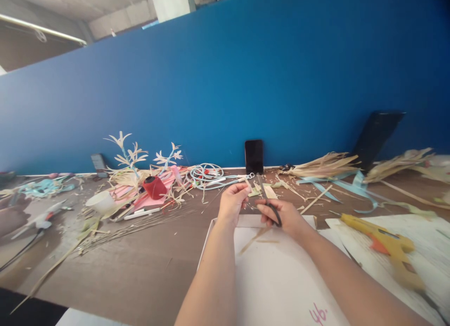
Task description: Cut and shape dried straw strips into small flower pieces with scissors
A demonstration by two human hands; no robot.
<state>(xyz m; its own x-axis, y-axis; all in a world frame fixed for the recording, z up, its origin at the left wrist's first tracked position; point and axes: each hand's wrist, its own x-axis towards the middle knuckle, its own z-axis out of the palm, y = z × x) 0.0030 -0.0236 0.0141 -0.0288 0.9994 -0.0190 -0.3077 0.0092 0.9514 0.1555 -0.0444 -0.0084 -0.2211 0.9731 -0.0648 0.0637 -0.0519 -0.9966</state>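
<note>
My left hand [232, 203] is closed in a pinch over the far end of a white box lid or board [274, 279]. Between its fingertips is a small pale strip [250, 187], which looks like dried husk. Dark-handled scissors [275, 214] sit in my right hand [286, 216], their blades pointing up and away, close to the strip. Whether the blades touch it I cannot tell. Two tan scraps of strip [253, 240] lie on the white surface below my hands.
A yellow glue gun [383, 237] lies on papers at right. Husk bundles [323, 165] and blue ribbon [351, 187] lie behind it. A phone [254, 157] leans on the blue partition [225, 82]. Husk flowers [131, 155], a red roll [154, 187] and wires [130, 230] are left; another person's hand [12, 216] is far left.
</note>
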